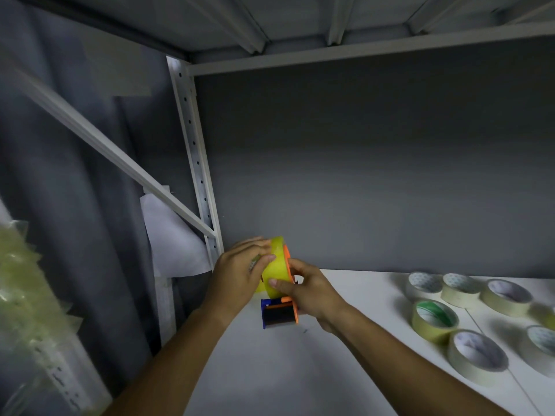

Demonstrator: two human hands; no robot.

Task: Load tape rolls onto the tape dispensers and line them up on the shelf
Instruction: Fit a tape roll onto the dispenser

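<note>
Right now both hands meet at the far left corner of the white shelf (345, 295). The left hand (237, 274) curls its fingers over the left face of a yellow tape roll (277, 268), while the right hand (312, 292) pinches the orange and blue dispenser (279, 313), thumb laid across the roll's rim. The roll stands on edge, its axis running left to right, directly between the 2 hands; it seems seated on the hub, though the fingers hide that joint. Translucent and glossy, it looks full. Loose rolls (459, 291) lie well apart to the right.
</note>
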